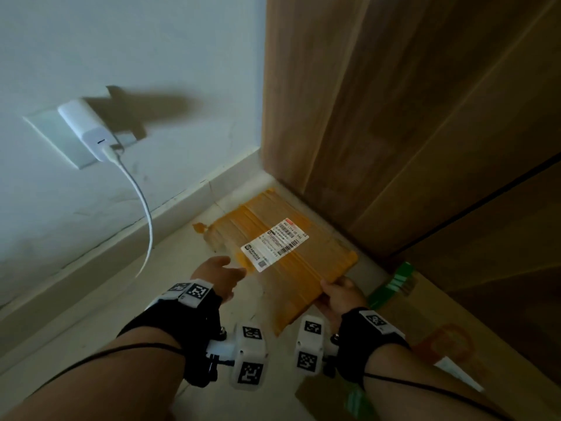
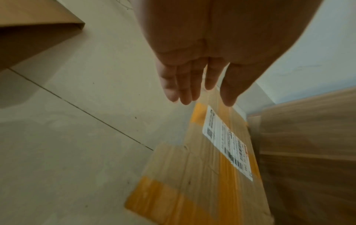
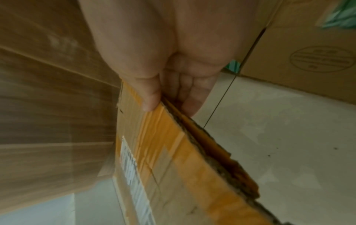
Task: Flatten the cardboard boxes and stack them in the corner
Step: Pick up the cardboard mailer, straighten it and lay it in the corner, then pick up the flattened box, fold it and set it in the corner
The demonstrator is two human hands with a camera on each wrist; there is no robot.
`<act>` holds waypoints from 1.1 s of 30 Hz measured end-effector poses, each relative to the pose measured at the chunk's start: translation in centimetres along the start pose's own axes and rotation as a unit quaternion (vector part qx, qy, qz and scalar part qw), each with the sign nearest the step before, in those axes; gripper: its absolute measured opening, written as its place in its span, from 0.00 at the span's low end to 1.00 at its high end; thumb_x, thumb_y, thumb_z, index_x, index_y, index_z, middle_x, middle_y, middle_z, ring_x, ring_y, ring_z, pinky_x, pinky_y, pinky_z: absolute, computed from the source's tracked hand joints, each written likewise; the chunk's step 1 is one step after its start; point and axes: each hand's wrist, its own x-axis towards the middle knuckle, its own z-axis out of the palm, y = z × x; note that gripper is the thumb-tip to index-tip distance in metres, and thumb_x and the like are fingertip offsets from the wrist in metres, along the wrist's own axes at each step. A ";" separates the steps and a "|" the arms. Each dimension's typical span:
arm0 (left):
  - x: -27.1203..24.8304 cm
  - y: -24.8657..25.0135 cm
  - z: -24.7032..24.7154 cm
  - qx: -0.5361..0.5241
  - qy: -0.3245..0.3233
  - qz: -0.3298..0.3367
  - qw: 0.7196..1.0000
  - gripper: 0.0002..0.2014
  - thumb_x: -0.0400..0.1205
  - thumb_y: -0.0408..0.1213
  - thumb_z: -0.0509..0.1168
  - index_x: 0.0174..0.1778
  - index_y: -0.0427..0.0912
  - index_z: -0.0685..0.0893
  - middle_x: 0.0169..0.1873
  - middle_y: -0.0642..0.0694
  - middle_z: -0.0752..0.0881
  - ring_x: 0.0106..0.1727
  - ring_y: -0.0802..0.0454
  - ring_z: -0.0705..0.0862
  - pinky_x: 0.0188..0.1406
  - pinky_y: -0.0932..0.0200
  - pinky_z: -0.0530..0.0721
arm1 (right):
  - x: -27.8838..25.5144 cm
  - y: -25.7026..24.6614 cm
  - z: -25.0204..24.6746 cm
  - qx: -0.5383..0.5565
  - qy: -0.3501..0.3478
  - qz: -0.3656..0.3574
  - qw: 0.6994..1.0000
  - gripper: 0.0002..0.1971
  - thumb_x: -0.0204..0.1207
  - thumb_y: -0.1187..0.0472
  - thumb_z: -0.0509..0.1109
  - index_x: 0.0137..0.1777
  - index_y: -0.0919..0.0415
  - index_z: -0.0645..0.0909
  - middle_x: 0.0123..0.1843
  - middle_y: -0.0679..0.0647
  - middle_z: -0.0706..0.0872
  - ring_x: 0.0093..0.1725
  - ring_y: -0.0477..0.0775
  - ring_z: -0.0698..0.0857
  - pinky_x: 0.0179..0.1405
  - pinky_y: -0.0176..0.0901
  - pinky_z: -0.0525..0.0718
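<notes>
A flattened cardboard box (image 1: pixel 285 247) with yellow tape and a white shipping label (image 1: pixel 274 244) reaches into the corner between the white wall and the wooden cabinet. My right hand (image 1: pixel 341 294) pinches its near right edge, thumb on top and fingers underneath; the right wrist view shows this grip on the cardboard (image 3: pixel 173 152). My left hand (image 1: pixel 220 276) hovers with straight fingers just left of the box's near edge and holds nothing. In the left wrist view its fingers (image 2: pixel 185 85) point at the flat box (image 2: pixel 202 175) below.
A wooden cabinet (image 1: pixel 409 117) bounds the corner on the right, with a white wall (image 1: pixel 136 56) and baseboard on the left. A white charger (image 1: pixel 86 129) with a hanging cable is plugged into the wall. Another brown cardboard box (image 1: pixel 425 329) with green print lies at the lower right.
</notes>
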 end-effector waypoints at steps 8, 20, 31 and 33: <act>1.1 -3.1 -0.6 0.035 -0.005 -0.021 0.999 0.21 0.75 0.39 0.71 0.64 0.43 0.81 0.56 0.35 0.87 0.58 0.40 0.86 0.65 0.44 0.83 | 3.5 -0.4 3.3 -0.108 0.100 -0.002 0.989 0.30 0.68 0.57 0.73 0.71 0.61 0.71 0.62 0.64 0.84 0.58 0.69 0.84 0.62 0.60 0.82; 1.5 -2.9 -0.9 0.022 -0.009 -0.002 1.000 0.20 0.79 0.38 0.67 0.67 0.39 0.79 0.50 0.38 0.82 0.50 0.44 0.81 0.58 0.51 0.82 | 4.2 -1.1 3.0 -0.117 -0.042 -0.075 0.989 0.36 0.75 0.67 0.67 0.82 0.53 0.57 0.77 0.57 0.73 0.74 0.61 0.73 0.78 0.61 0.68; 0.4 -2.3 0.2 0.026 -0.030 0.020 0.999 0.21 0.80 0.39 0.66 0.69 0.40 0.78 0.51 0.38 0.82 0.51 0.45 0.80 0.55 0.52 0.81 | 1.5 -0.8 -2.1 -0.235 0.030 -0.117 0.964 0.32 0.74 0.63 0.71 0.78 0.57 0.66 0.77 0.57 0.72 0.72 0.58 0.75 0.74 0.53 0.73; 0.2 -2.2 0.7 0.024 -0.034 0.029 0.999 0.21 0.79 0.40 0.67 0.69 0.40 0.79 0.50 0.38 0.82 0.51 0.45 0.81 0.52 0.53 0.80 | 0.6 -1.3 -3.4 -0.307 0.057 -0.150 0.938 0.30 0.74 0.63 0.70 0.77 0.58 0.68 0.76 0.57 0.73 0.72 0.59 0.75 0.70 0.48 0.74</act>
